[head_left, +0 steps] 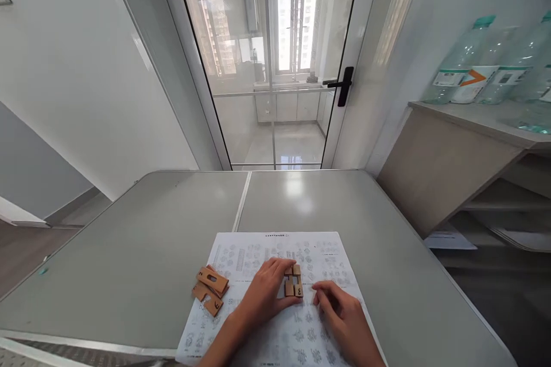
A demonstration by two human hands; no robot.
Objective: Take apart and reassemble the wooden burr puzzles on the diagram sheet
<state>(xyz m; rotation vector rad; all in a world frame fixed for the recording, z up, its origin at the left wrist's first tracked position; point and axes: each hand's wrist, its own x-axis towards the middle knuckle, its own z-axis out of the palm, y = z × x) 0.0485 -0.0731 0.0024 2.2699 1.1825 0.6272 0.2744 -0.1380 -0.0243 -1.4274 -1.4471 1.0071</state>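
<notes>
Flat wooden puzzle pieces, fitted together into a small block with a gap in the middle, stand or lie on a printed sheet. My left hand grips this block between its thumb at the near side and its fingers at the far side. A dark number-like mark shows on the block's near right corner. Just to the right, my right hand hovers over the sheet, fingers loosely curled, with nothing visible in it and apart from the block. Several loose wooden pieces with cut-outs and dark numbers lie piled at the sheet's left edge.
A grey table with a pale seam carries the sheet. Beyond its far edge is a glass door with a black handle. On the right, clear plastic bottles stand on a shelf unit; a white wall rises at left.
</notes>
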